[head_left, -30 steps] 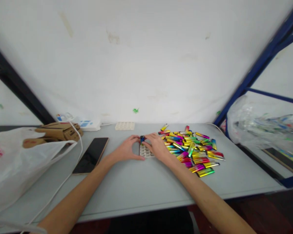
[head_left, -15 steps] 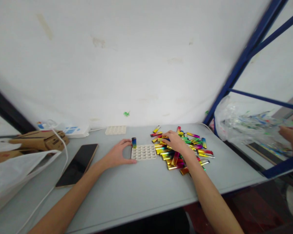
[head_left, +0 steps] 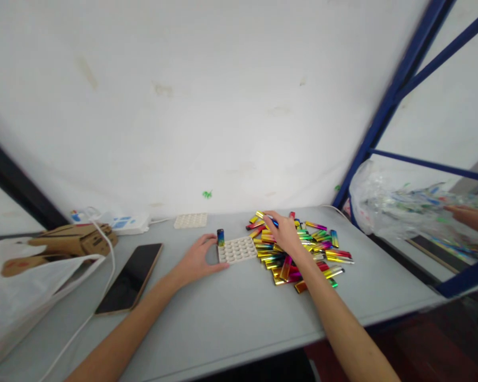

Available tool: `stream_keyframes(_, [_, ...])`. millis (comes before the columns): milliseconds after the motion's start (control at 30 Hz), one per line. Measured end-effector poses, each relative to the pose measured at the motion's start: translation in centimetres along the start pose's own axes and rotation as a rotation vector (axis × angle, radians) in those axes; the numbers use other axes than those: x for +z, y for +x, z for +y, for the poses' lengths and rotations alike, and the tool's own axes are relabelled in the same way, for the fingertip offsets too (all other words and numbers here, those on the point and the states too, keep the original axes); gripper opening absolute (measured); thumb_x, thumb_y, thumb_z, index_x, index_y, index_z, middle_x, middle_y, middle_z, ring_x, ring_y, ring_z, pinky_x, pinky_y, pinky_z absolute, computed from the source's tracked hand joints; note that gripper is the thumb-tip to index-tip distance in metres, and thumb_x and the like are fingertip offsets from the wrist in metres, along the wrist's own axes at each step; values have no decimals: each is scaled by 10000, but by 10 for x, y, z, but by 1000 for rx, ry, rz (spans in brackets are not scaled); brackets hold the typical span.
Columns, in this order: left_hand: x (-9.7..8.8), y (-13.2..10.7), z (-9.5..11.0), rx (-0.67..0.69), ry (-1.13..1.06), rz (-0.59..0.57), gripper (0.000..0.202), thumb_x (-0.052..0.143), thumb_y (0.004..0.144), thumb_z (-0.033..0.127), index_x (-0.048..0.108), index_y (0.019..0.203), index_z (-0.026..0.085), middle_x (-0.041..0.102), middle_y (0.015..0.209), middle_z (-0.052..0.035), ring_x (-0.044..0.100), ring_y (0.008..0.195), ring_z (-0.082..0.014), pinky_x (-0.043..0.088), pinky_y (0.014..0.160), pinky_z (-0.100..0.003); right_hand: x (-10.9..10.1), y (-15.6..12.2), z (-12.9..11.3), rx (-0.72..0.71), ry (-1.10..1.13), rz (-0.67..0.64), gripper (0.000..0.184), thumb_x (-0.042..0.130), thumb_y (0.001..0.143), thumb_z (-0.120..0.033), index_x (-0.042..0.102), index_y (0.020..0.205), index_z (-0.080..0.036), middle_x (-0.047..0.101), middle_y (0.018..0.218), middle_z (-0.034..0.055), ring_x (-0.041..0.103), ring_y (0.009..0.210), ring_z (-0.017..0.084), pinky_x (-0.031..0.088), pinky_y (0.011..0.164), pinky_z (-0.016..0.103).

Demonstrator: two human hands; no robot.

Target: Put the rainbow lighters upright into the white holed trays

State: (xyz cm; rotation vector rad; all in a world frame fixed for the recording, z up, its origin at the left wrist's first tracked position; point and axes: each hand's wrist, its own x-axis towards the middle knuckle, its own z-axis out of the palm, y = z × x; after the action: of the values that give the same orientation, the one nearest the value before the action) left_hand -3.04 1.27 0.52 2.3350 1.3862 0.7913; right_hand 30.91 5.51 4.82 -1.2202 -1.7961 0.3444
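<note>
My left hand (head_left: 197,259) grips the left end of a small white tray (head_left: 239,254) with rows of holes, its thumb at the front corner and fingers at the back corner. One blue-and-gold lighter (head_left: 221,238) stands upright in the tray's back left corner, close to those fingertips. Over a heap of shiny metallic lighters (head_left: 287,268), my right hand (head_left: 283,232) is closed on a yellow-and-blue lighter (head_left: 267,219), which tilts above the heap's back left part. The heap lies loose, just right of the tray.
Behind, by the wall, lies another white holed tray (head_left: 190,220). A phone (head_left: 130,277), a white cable (head_left: 110,253), a cardboard box (head_left: 77,240) and a plastic bag (head_left: 22,297) are at the left. Beyond a blue frame (head_left: 376,132), another person's hand (head_left: 472,218) is near clear plastic bags.
My right hand has lifted a yellow-and-blue lighter from the heap. My left hand stays at the tray's left end. The whole view has shifted slightly.
</note>
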Motion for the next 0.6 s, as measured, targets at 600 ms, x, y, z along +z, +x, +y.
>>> stream_keyframes(600, [18,-4,15,38,-50,-20,766,878,913,735,719,1485,251,669,1597,-165,670,1501,-406,502,1347,-588,43,-22,-58,410,907,-374,739,714,834,-997,596,944,-276,370,614,-115,314,466,112,311,458,252])
